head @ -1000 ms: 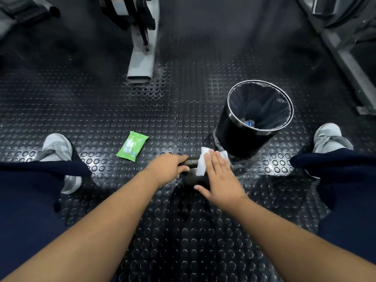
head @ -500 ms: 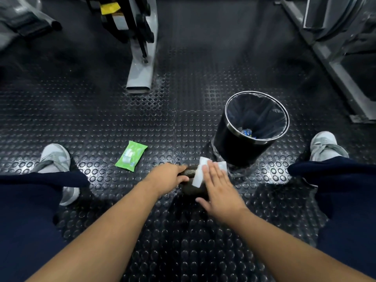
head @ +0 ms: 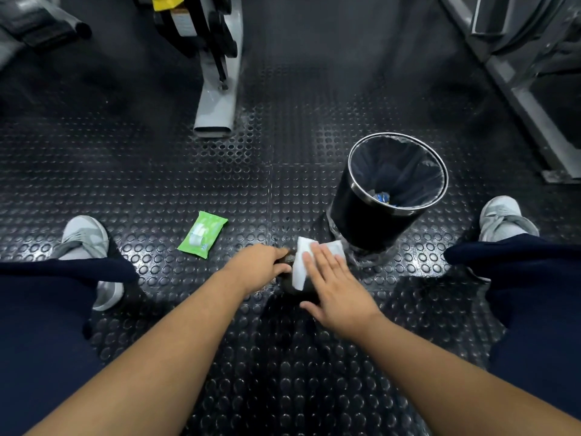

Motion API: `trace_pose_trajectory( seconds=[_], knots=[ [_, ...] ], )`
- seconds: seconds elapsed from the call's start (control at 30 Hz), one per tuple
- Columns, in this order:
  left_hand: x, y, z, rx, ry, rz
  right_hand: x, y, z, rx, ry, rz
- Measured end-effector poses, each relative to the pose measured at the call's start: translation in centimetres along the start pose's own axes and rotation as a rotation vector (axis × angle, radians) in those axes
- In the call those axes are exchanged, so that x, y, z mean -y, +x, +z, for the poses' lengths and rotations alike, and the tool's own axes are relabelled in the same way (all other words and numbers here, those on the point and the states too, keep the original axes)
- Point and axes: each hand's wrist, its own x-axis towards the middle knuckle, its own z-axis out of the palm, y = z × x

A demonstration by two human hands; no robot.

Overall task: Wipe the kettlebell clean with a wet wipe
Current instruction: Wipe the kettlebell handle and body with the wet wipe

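Observation:
A dark kettlebell [head: 287, 286] sits on the studded rubber floor between my knees, mostly hidden under my hands. My left hand [head: 257, 269] is closed around its handle. A white wet wipe [head: 300, 264] is draped over the kettlebell's top. My right hand [head: 336, 291] lies flat on the wipe, fingers straight and together, pressing it onto the kettlebell.
A green pack of wipes [head: 202, 234] lies on the floor to the left. A black lined bin [head: 390, 190] stands just behind and right of the kettlebell. My grey shoes [head: 85, 243] [head: 503, 218] flank the spot. A grey machine foot [head: 217, 111] stands further back.
My right hand has slid the wipe a little across the kettlebell. My head has tilted up, so the scene sits lower in view. The left hand keeps its grip.

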Motion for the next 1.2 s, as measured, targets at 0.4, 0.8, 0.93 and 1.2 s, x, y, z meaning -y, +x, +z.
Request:
trace_pose_trajectory(
  seconds=[0.4, 0.8, 0.93, 1.2],
  knots=[
    [0.2, 0.0, 0.2, -0.017, 0.024, 0.016, 3.6, 1.4, -0.2, 0.019, 0.029, -0.015],
    [0.6, -0.6, -0.8, 0.022, -0.022, 0.027, -1.4, 3.5, 0.4, -0.315, 0.316, 0.207],
    [0.1, -0.5, -0.7, 0.009, -0.011, 0.043, -1.0, 5.5, -1.4, -0.14, 0.213, 0.293],
    [0.5, 1.0, 0.0, 0.024, -0.073, 0.002, 2.2, 7.3, -5.6, 0.137, 0.262, 0.241]
  ],
)
